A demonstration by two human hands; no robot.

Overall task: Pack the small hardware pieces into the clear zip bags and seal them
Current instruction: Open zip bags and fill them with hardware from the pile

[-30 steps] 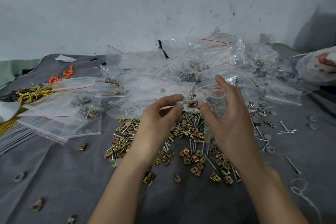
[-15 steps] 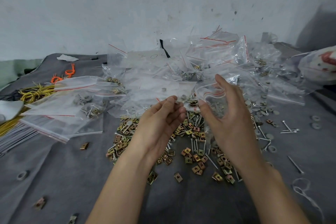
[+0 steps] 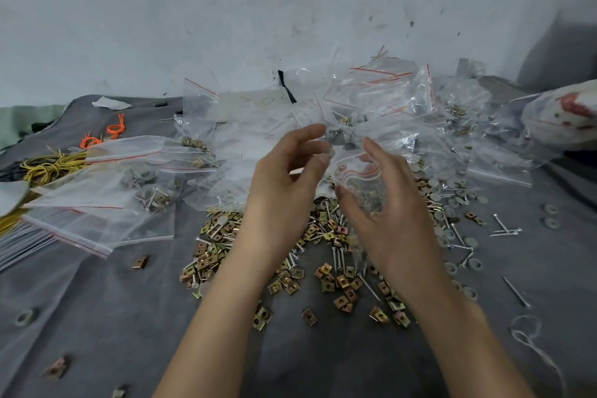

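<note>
The right hand (image 3: 391, 213) gripped a small clear bag (image 3: 358, 171). Its thumb curled across the bag's lower front and its fingers (image 3: 371, 147) rose behind the top edge. The bag stood upright between thumb and fingers, its red zip line bowed and its lower part holding a dark cluster of small metal pieces.

The left hand (image 3: 281, 191) hung just beside it, fingers loosely curved, the forefinger stretched toward the bag's mouth and apart from the thumb. A grey washer (image 3: 329, 151) showed at the thumb tip, just left of the bag's top edge. Whether hidden fingers pinched it could not be told.

Below both sets of fingertips lay a heap of brass clips (image 3: 342, 284) on a grey cloth (image 3: 97, 317), with nails (image 3: 337, 257) mixed among them. Out past the right hand's knuckles, loose washers (image 3: 452, 266) were scattered on the cloth.

Beyond the fingertips, against the wall, rose a pile of filled bags (image 3: 381, 90). Well to the left of the left hand lay a flat stack (image 3: 97, 203) of more bags. Farther left were yellow wires (image 3: 51, 165), with orange ties (image 3: 117, 129) behind them.
</note>
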